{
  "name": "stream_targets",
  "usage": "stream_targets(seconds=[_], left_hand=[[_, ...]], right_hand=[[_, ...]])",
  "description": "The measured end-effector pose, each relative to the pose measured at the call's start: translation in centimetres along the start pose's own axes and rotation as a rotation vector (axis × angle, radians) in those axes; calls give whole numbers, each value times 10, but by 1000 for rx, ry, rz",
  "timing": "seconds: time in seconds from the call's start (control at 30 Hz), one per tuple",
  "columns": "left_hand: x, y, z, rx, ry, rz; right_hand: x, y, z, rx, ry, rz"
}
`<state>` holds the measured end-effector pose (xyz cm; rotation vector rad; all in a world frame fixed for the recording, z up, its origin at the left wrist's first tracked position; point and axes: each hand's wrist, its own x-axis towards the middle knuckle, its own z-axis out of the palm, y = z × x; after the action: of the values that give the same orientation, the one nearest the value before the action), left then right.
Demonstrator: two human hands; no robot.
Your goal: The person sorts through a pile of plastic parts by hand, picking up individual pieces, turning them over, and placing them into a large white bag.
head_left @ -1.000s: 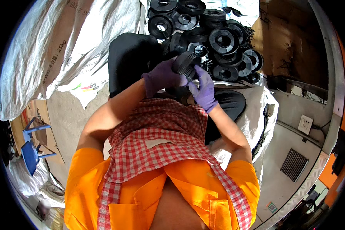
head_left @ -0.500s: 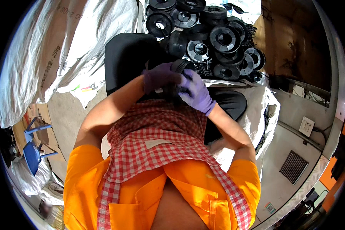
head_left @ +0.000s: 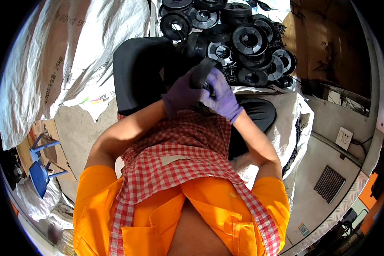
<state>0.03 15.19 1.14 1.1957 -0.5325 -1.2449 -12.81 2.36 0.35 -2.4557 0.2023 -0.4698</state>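
Purple-gloved fingers of the left hand (head_left: 180,94) are curled round the left and lower side of a black ring part (head_left: 205,71); fingers of the right hand (head_left: 222,96) are bent in against its right side. Both grips are partly closed, with the part between them; exact fingertip contact is hidden by gloves and shadow.

Part is held tilted above the lap, in front of the checked apron (head_left: 179,160). Two-sided hold is probably used so it can be steadied by one hand and worked by the other. Pile (head_left: 237,43) of similar parts is set just beyond the hands, likely for short reach.

Held part: matte black, round, thick-edged; inner detail can't be made out. Piled ones: flanged rings, centre holes, some grey with glare. Thin black scraps (head_left: 230,74) are seen among them.

Further out: black-trousered knee (head_left: 136,70) left of the pile, white sheeting (head_left: 281,112) to the right, large white sack (head_left: 100,47) far left, blue stool (head_left: 39,177) below it.
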Motion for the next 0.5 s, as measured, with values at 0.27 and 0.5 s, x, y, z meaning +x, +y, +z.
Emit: stream_targets(seconds=[0.27, 0.5], left_hand=[[27, -15, 17, 492, 75, 328], [143, -5, -24, 531, 357, 208]], right_hand=[[20, 18, 20, 1675, 291, 1419], [51, 125, -59, -650, 22, 288]])
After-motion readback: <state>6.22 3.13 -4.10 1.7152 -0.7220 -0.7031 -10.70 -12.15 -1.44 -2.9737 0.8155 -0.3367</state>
